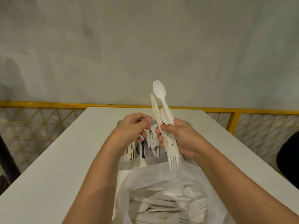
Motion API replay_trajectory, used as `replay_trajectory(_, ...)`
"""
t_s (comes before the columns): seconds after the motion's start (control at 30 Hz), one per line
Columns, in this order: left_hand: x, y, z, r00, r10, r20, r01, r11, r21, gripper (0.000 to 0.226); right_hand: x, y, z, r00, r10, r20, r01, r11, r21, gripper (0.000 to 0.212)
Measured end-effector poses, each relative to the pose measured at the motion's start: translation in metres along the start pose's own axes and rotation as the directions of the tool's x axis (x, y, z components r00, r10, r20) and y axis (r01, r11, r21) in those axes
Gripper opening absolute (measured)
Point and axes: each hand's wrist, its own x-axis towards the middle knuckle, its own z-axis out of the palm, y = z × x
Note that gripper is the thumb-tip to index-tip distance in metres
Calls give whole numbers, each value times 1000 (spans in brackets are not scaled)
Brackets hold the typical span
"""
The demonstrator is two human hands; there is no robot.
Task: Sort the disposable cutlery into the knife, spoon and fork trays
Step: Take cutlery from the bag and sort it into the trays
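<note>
Clamps in the right grip (181, 138) a mixed bundle: long white plastic spoon (159, 90) bowl-up, second spoon (167, 115) tucked behind, cream plastic knife (153, 107) alongside, white plastic fork (173, 160) tines-down. Curls the left grip (133, 126) just beside it, fingers bent among thin white handles; cannot tell whether pinching one. Holds the bundle's long axis near upright, above the grey compartment tray (123, 165) on the white counter (64, 159). Shows, nearest the body, a translucent plastic bag (145, 175) of unsorted pieces. Probably calls for drawing one piece sideways toward the left grip.
</note>
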Motion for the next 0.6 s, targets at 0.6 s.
replay_trajectory(0.6,8,-8,5,986,-67,-150,51,992,-113,14,6,14,-4,995,81,-52,-82,997,-17,24)
